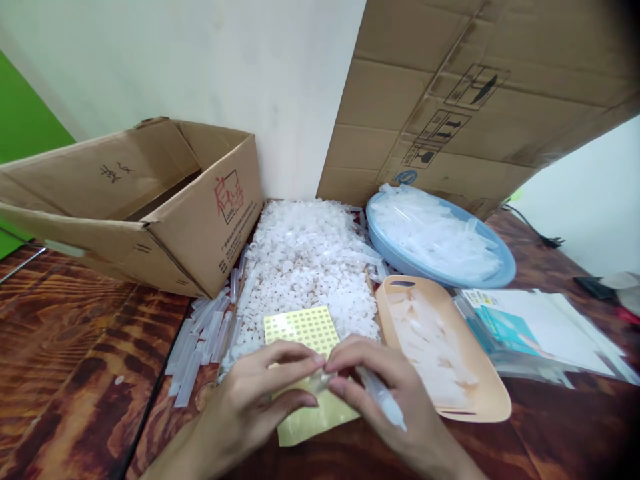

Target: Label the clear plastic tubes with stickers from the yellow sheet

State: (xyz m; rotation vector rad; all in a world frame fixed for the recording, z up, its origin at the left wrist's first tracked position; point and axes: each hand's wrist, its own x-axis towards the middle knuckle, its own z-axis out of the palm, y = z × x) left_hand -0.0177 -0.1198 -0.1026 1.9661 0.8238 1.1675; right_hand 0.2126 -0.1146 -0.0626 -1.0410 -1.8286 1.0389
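Observation:
My left hand (267,383) is over a yellow sticker sheet (300,327) with rows of small dots. Its index finger and thumb close around a small clear piece that is too blurred to name, and the index fingertip meets my right hand. My right hand (383,377) is closed, with a translucent plastic tube (385,400) lying along its fingers and slanting down to the right. A small white bit (327,378) shows between the right index finger and thumb. Beneath the sheet's far edge spreads a heap of small white plastic caps (310,273).
An open cardboard box (220,220) stands at left, beside loose clear tubes (200,340). On the right are a blue basin (507,267) piled with tubes, a beige tray (493,400) holding more, and plastic-wrapped packs (545,327). A large carton (390,100) rises behind.

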